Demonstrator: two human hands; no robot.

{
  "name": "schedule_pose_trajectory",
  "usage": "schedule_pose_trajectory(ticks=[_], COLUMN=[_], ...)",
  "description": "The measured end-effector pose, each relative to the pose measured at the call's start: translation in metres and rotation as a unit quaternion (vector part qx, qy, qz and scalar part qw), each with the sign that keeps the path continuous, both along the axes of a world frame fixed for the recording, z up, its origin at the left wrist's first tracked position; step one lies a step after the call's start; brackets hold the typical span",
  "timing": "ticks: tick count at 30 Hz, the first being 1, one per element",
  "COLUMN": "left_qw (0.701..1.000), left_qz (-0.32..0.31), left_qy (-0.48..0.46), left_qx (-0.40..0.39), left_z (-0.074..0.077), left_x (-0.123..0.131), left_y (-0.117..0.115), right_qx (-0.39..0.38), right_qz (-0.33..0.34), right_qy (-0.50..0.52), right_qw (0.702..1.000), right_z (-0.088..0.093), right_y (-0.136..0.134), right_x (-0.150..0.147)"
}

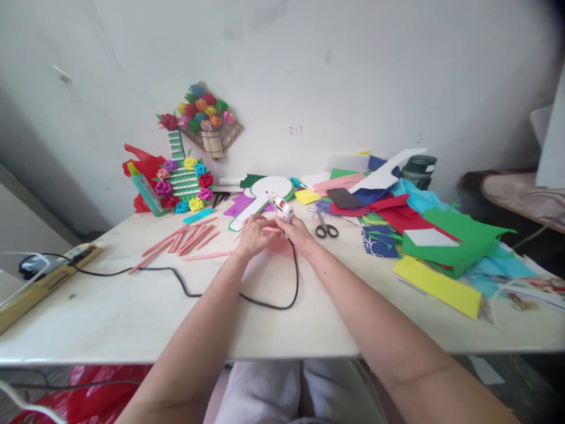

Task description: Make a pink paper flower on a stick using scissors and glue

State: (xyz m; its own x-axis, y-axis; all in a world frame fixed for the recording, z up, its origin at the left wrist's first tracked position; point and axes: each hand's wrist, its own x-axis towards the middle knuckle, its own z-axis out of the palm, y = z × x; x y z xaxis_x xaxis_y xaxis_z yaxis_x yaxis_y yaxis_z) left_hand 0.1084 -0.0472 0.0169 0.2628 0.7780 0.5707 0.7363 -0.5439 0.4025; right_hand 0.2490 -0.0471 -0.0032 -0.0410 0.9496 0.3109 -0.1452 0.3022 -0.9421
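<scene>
Head view: white, red-marked glue gun (281, 206) with black cord (297, 274).

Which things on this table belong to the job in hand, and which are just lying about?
Likely in use:
glue gun, in the right hand
its black cord
pink paper, by the left hand
probably pink sticks

Apparently lying about:
scissors
phone
yellow sheet

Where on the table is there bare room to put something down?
Front left of the table, between the power strip, black cord and left arm. A smaller patch lies between the right arm and yellow sheet, in front of the scissors. It's crowded at the back right with coloured sheets, and around the pink sticks.
</scene>
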Motion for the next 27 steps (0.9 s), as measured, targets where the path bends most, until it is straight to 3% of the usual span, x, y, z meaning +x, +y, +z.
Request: schedule_pose_trajectory(ticks=[6,15,21,24,27], left_qw=[0.998,0.986,0.972,0.965,0.963], left_qz=[-0.027,-0.009,-0.008,0.045,0.056], left_qy=[-0.023,-0.125,-0.218,-0.245,-0.247], left_qx=[-0.061,-0.106,-0.093,-0.083,-0.089], left_z=[0.002,-0.002,0.005,0.012,0.019], left_x=[0.010,0.026,0.019,0.014,0.015], left_y=[-0.006,-0.003,-0.001,0.003,0.006], right_qx=[-0.023,-0.005,0.026,-0.016,-0.069], right_qz=[-0.007,-0.005,0.096,0.017,-0.097], right_qy=[0.025,-0.009,-0.025,-0.005,0.031], right_qw=[0.999,1.000,0.995,1.000,0.992], right_z=[0.003,0.011,0.023,0.024,0.020], right_y=[-0.004,-0.009,-0.009,-0.002,0.009], right_x=[-0.002,-0.004,0.015,0.030,0.038])
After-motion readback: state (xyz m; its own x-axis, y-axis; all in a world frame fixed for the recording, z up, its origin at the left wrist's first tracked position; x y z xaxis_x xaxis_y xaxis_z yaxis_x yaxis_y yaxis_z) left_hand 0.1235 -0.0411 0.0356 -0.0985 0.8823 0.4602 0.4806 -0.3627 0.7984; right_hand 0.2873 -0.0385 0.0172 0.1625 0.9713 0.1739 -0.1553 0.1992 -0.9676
